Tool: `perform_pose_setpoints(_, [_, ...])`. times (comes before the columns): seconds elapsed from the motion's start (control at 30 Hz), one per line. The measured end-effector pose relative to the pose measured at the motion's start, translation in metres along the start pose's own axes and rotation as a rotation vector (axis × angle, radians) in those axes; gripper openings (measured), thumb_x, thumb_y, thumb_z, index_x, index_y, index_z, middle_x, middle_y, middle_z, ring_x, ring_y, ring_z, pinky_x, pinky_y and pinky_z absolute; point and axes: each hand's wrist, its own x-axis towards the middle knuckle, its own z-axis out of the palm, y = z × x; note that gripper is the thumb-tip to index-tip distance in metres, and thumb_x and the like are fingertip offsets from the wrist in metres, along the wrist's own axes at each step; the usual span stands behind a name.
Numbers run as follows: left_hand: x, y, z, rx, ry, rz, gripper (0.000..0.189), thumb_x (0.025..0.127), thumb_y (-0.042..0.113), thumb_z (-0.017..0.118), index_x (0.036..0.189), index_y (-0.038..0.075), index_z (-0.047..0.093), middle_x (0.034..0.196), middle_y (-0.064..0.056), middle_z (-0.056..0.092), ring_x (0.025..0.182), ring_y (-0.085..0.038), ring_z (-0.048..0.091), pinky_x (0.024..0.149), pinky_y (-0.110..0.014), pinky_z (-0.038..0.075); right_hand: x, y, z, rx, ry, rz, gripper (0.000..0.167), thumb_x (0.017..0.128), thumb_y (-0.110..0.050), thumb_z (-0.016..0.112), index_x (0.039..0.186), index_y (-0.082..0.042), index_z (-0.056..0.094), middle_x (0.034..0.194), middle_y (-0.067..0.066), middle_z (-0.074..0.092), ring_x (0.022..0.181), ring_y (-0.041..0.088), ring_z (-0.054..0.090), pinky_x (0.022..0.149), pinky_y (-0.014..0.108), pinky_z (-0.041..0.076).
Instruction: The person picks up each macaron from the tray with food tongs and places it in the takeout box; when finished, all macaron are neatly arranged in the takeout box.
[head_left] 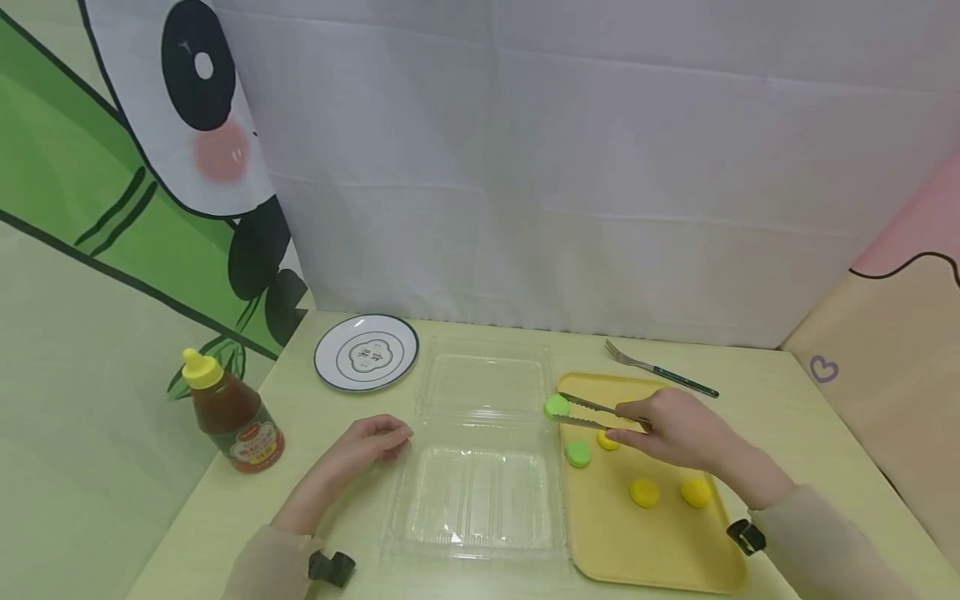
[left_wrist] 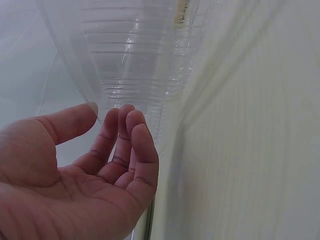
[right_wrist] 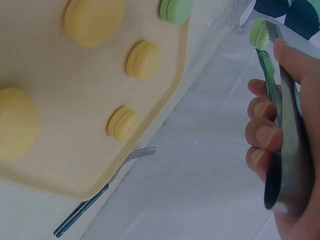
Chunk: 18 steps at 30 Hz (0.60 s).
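Observation:
In the head view, my right hand (head_left: 678, 429) grips metal tongs (head_left: 588, 404) over the tray's far left part. A green macaron (right_wrist: 259, 34) is pinched between the serrated tips. On the yellow tray (head_left: 637, 554) lie another green macaron (head_left: 578, 454) and several yellow ones, including a yellow macaron (head_left: 644, 492) near the middle. My left hand (head_left: 375, 442) is at the left side of an opened clear plastic box (head_left: 476, 492). Its thumb and curled fingers hold the box's thin rim (left_wrist: 95, 111) between them in the left wrist view.
A white plate (head_left: 366, 352) with a dark rim lies at the back left, beside the box's raised lid half. The sauce bottle (head_left: 238, 417) with a yellow cap stands at the left table edge. Behind the tray lies a fork (head_left: 660, 369). A white cloth backs the table.

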Motion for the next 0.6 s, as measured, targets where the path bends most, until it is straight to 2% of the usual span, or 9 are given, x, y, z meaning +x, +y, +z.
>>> perform_pose_setpoints(0.13, [0.0, 0.001, 0.0, -0.006, -0.001, 0.003, 0.03, 0.1, 0.021, 0.061, 0.112, -0.007, 0.063, 0.094, -0.007, 0.064, 0.087, -0.017, 0.058, 0.082, -0.032, 0.05, 0.009, -0.007, 0.006, 0.024, -0.013, -0.012, 0.019, 0.092, -0.03, 0.073, 0.081, -0.019, 0.063, 0.056, -0.02, 0.019, 0.05, -0.009, 0.015, 0.048, 0.017, 0.022])
perform_pose_setpoints(0.37, [0.0, 0.001, 0.0, -0.017, 0.007, 0.011, 0.029, 0.1, 0.02, 0.061, 0.112, -0.007, 0.062, 0.095, -0.008, 0.065, 0.087, -0.017, 0.058, 0.082, -0.032, 0.049, 0.024, -0.021, 0.018, 0.037, -0.021, -0.059, 0.037, 0.093, -0.033, 0.071, 0.071, -0.023, 0.044, 0.062, -0.017, 0.013, 0.052, -0.006, 0.011, 0.051, 0.018, 0.015])
perform_pose_setpoints(0.6, [0.001, 0.0, 0.001, -0.016, 0.014, -0.004, 0.028, 0.1, 0.018, 0.06, 0.112, -0.008, 0.062, 0.094, -0.008, 0.065, 0.086, -0.016, 0.058, 0.081, -0.032, 0.049, 0.039, -0.033, 0.033, 0.068, -0.049, -0.104, 0.041, 0.094, -0.036, 0.07, 0.069, -0.019, 0.043, 0.062, -0.016, 0.011, 0.054, -0.004, 0.01, 0.051, 0.018, 0.014])
